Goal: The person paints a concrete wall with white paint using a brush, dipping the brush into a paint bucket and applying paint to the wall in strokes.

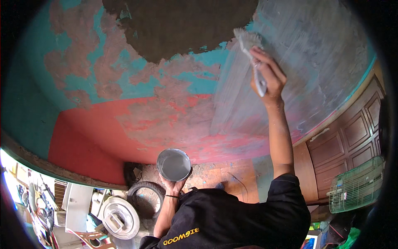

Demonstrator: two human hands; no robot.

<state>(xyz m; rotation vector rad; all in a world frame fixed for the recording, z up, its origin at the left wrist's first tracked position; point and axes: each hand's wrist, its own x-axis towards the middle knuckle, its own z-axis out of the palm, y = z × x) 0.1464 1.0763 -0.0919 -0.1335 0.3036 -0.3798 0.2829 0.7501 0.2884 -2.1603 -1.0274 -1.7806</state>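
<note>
My L hand (173, 186) is nearest, cupped under 1 pot (174, 152) of grey liquid (175, 167); the pot hides most of the fingers, so can't tell how far they're spread. Farther off, to the R, my R hand (270, 79) is wrapped round 1 brush (248, 38), fingers pinching its white handle nr the bristle end. Bristles are up at the far wall (166, 124), by the L edge of a streaky grey coat (319, 66).

Count, nr to far: nr L, 1 white round disc (129, 212), lid-like, then 1 tyre (143, 184) just past it. R side, 1 pale green wire cage (356, 185), then 1 brown panelled door (352, 129). Far wall: 2 main paint colours, teal beyond red, + 1 big dark patch (186, 25) farthest up.
</note>
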